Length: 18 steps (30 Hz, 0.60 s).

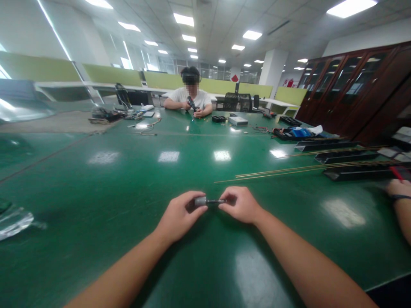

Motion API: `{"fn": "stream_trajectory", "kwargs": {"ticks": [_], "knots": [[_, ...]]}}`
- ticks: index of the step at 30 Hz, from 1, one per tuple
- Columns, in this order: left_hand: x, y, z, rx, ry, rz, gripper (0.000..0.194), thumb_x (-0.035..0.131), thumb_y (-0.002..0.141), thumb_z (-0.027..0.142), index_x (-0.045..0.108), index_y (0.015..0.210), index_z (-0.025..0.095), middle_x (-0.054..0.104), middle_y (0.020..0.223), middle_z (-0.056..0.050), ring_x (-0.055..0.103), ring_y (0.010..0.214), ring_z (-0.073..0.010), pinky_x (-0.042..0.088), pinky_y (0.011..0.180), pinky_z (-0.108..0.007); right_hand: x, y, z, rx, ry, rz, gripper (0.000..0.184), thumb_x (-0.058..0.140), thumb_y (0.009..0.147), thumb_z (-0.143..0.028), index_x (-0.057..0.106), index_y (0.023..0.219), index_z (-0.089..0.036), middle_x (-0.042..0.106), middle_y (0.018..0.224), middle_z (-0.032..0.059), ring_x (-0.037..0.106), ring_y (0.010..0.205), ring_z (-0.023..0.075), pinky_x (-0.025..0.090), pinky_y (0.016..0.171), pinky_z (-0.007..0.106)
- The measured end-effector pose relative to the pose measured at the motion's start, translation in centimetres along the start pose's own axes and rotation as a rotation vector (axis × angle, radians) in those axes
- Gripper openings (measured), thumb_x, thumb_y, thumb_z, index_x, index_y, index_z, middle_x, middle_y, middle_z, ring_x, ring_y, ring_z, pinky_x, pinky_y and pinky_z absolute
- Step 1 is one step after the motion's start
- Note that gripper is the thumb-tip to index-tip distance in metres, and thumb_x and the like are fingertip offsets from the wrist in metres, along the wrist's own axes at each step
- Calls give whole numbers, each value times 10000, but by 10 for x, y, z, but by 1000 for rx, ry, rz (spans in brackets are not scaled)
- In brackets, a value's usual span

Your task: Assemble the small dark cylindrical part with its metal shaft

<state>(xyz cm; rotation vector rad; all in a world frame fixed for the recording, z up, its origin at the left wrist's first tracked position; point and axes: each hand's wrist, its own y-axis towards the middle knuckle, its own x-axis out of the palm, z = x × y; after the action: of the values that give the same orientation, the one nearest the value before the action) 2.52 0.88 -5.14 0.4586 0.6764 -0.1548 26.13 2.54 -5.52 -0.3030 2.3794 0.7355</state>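
Over the green table [135,184], my left hand [180,214] is closed around a short grey cylinder [201,201]. A thin dark rod [212,201] sticks out of the cylinder toward the right and looks like one piece with it. Its far end is pinched between the thumb and forefinger of my right hand [240,204]. The piece lies level between both hands. What kind of part it is, I cannot make out. Just beyond my right hand lie long thin brass-coloured rods [272,172].
Black channel-shaped supports [356,171] hold the rods at the right. A co-worker's hand [400,188] is at the right edge. Across the table another person [192,96] holds a dark tool. A tool bag [298,133] and loose cables [149,126] lie farther back.
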Motion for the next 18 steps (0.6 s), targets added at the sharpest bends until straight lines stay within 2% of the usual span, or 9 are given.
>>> {"fn": "stream_trajectory", "kwargs": {"ticks": [5, 7, 10, 12, 15, 18], "knots": [[-4, 4, -1, -68, -50, 37, 360, 680, 819, 455, 670, 1071, 198, 710, 996, -66, 667, 828, -207, 567, 820, -368, -4, 2, 5, 55, 50, 56, 63, 735, 730, -207, 698, 762, -169, 691, 717, 21, 616, 654, 151, 467, 628, 247], [-4, 8, -4, -132, -185, 75, 424, 695, 798, 489, 631, 1073, 173, 707, 1018, -86, 685, 893, -225, 569, 869, -389, -2, 2, 7, 78, 90, 53, 68, 729, 741, -219, 695, 770, -168, 698, 733, 25, 623, 663, 152, 478, 638, 248], [-4, 13, -10, -219, -428, 140, 545, 752, 740, 503, 544, 1097, 148, 704, 1059, -121, 692, 992, -252, 556, 945, -418, 3, 2, 9, 76, 117, -20, 87, 738, 735, -226, 696, 779, -164, 696, 734, 21, 618, 647, 142, 479, 627, 239], [-4, 15, -10, -263, -495, 190, 643, 792, 699, 496, 517, 1168, 152, 704, 1085, -131, 692, 1012, -259, 551, 965, -430, 6, 2, 11, 67, 126, -51, 102, 748, 732, -232, 701, 790, -162, 684, 708, 12, 607, 624, 134, 470, 609, 230], [-10, 15, -1, -324, -416, 254, 682, 804, 668, 519, 577, 1206, 167, 717, 1075, -121, 693, 1013, -276, 527, 1003, -462, 9, 2, 12, 46, 109, -62, 106, 751, 729, -234, 707, 794, -162, 679, 703, 6, 605, 622, 129, 460, 600, 224], [-30, 10, 13, -370, -246, 280, 605, 795, 644, 572, 673, 1100, 194, 737, 1019, -86, 699, 983, -289, 513, 1021, -481, 9, 3, 14, 55, 91, -60, 106, 752, 727, -238, 709, 788, -164, 684, 707, 4, 609, 627, 126, 457, 598, 220]]}}
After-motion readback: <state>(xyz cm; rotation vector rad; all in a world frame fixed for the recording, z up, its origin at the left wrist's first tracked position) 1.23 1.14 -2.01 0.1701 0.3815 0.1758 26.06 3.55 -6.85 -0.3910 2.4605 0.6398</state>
